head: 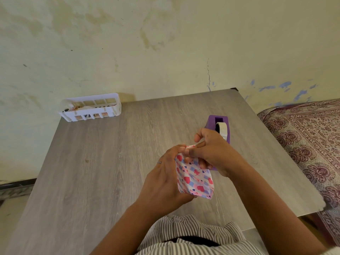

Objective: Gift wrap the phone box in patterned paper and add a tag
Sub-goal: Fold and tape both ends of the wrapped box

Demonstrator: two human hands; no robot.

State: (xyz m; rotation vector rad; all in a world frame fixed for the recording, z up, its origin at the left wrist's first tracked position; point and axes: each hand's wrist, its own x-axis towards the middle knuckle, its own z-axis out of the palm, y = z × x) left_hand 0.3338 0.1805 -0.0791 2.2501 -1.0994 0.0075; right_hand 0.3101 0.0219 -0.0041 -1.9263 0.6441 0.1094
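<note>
The phone box (195,178) is covered in white paper printed with red hearts and blue patches, and I hold it on end above the table. My left hand (165,173) grips its left side, fingers curled round the top edge. Fingers of my right hand (211,150) pinch the paper fold at the box's top end. A purple tape dispenser (219,124) with a roll of clear tape stands just behind my right hand. No tag can be made out.
A white slotted plastic basket (90,107) with small items stands at the far left corner of the grey wood-grain table (110,162). A bed with a patterned maroon cover (309,144) lies to the right, and a stained wall rises behind.
</note>
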